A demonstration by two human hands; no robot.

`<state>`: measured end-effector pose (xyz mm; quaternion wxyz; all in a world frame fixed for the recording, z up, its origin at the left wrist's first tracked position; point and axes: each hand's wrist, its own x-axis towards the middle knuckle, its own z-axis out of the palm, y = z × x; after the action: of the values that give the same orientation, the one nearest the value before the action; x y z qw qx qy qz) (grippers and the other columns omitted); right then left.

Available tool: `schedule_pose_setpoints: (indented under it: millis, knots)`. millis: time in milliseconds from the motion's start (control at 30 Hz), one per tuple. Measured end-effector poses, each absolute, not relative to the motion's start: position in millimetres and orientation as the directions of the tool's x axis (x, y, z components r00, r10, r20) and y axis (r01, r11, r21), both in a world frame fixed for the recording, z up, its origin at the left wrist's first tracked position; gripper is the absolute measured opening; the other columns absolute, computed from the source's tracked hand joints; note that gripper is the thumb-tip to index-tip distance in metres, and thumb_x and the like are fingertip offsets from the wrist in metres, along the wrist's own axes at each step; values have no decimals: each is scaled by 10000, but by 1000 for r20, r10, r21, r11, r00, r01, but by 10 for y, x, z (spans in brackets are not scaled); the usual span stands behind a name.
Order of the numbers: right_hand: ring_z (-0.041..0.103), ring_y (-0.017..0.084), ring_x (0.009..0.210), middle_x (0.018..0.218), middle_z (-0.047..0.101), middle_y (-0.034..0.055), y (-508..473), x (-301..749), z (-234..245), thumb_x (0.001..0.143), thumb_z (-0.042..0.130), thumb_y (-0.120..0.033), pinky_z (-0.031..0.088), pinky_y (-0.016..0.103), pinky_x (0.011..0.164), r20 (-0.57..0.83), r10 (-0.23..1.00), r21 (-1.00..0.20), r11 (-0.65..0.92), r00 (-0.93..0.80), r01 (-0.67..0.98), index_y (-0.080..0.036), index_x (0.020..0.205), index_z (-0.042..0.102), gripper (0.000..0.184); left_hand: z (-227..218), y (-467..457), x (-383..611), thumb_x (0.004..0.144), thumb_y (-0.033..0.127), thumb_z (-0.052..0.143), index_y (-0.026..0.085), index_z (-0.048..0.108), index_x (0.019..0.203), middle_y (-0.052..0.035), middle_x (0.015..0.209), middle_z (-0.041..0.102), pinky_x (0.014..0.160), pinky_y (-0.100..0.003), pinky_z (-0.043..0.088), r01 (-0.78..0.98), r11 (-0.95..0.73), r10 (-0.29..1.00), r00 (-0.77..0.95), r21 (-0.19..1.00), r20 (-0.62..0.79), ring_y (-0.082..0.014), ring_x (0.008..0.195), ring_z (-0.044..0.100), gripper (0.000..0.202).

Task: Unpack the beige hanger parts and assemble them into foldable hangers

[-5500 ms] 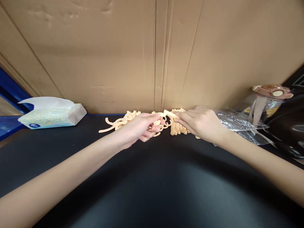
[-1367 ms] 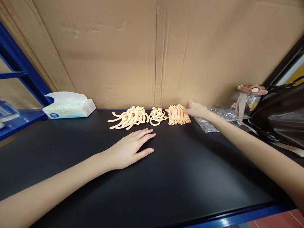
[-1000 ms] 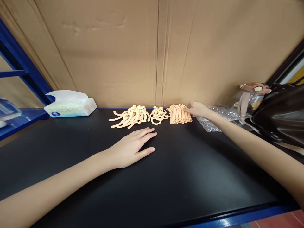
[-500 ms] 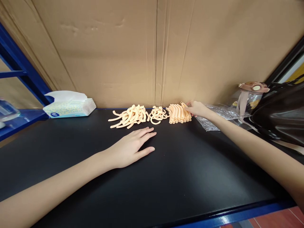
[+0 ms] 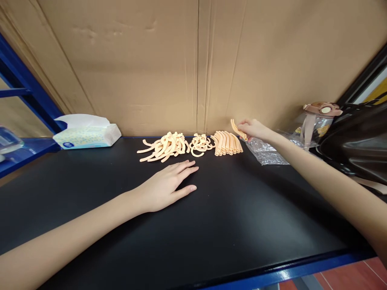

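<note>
My left hand (image 5: 169, 186) lies flat on the black tabletop (image 5: 208, 225), fingers spread, holding nothing. My right hand (image 5: 254, 129) pinches a curved peach-coloured plastic piece (image 5: 238, 129), raised just above the right end of a neat stack of similar curved pieces (image 5: 226, 143). Left of that stack sits a small pile of peach ring-like curved pieces (image 5: 199, 145). Further left is a larger loose heap of long, bent peach strips (image 5: 169, 147), just beyond my left fingertips and apart from them.
Clear plastic bags (image 5: 267, 153) lie under and beside my right forearm. Behind them stands a transparent bottle with a brown lid (image 5: 323, 108), next to a black bag (image 5: 359, 141). At the back left is a tissue pack (image 5: 87, 135). A cardboard wall (image 5: 136, 68) closes off the back.
My right hand has lifted a curved piece off the right end of the stack, moving slightly up and right. My left hand stays where it was on the table.
</note>
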<state>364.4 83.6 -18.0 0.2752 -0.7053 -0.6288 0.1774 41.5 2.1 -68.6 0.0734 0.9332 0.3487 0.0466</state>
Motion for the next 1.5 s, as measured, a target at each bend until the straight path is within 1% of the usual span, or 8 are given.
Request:
schedule_pose_setpoints:
  millis: [167, 400, 533, 633, 767, 1033, 1333, 1500]
  knots:
    - [544, 115, 550, 667, 619, 44, 528, 3396, -1, 834, 466, -172, 419, 218, 472, 176, 983, -722, 91, 54, 686, -111, 1087, 556, 275, -700, 24, 411, 937, 560, 305, 254, 342, 1432, -41, 1529, 273, 1134, -431, 240, 643, -746, 658, 752, 171, 43, -253, 1397, 255, 583]
    - [509, 120, 522, 608, 571, -36, 32, 3117, -244, 827, 432, -213, 394, 232, 506, 338, 903, -636, 428, -266, 642, -176, 1239, 442, 413, -723, 13, 414, 924, 561, 347, 247, 342, 1427, -52, 1515, 307, 1136, -447, 235, 626, -748, 652, 755, 221, 68, -263, 1391, 268, 593]
    - [519, 116, 547, 655, 598, -41, -125, 3009, -347, 759, 456, -154, 408, 244, 596, 350, 818, -362, 567, -456, 740, -148, 1261, 399, 505, -759, 7, 443, 916, 535, 401, 273, -30, 1487, -95, 1516, 289, 1074, -443, 354, 588, -618, 764, 607, 522, 219, -246, 1300, 425, 762]
    - [510, 131, 515, 624, 593, -37, -193, 2960, -369, 767, 461, -177, 374, 247, 570, 299, 771, -83, 608, -562, 790, -153, 1283, 400, 520, -746, 2, 460, 940, 490, 380, 316, -43, 1479, -79, 1522, 263, 1029, -423, 408, 519, -564, 818, 459, 642, 347, -230, 1263, 463, 706]
    - [575, 163, 608, 769, 652, 34, -222, 2932, -417, 807, 443, -185, 363, 249, 556, 255, 684, 120, 679, -683, 725, -149, 1283, 418, 478, -699, 1, 461, 949, 443, 395, 307, 131, 1473, -41, 1531, 240, 1074, -393, 354, 509, -645, 761, 496, 570, 418, -222, 1342, 344, 603]
    - [595, 185, 645, 786, 641, 56, -185, 2899, -595, 877, 406, -198, 311, 271, 505, 206, 556, 386, 710, -805, 589, -123, 1271, 451, 404, -713, 13, 479, 932, 414, 441, 258, 574, 1156, -24, 1053, 610, 874, -331, 443, 579, -750, 659, 700, 320, 275, -197, 985, 558, 304]
    - [610, 180, 759, 853, 648, 53, -137, 2911, -638, 945, 399, -256, 348, 276, 591, 263, 586, 351, 681, -766, 642, -142, 1080, 563, 241, -725, 29, 480, 923, 394, 438, 254, 585, 1127, -24, 1045, 577, 853, -337, 437, 622, -738, 675, 683, 262, 279, -204, 990, 531, 287]
    - [607, 176, 839, 891, 651, 65, -72, 2903, -733, 995, 305, -339, 381, 273, 627, 348, 643, 285, 621, -682, 730, -152, 1009, 605, 354, -735, 79, 461, 919, 440, 418, 246, 584, 1187, -48, 1067, 565, 900, -387, 424, 669, -680, 733, 625, 301, 267, -227, 1010, 527, 370]
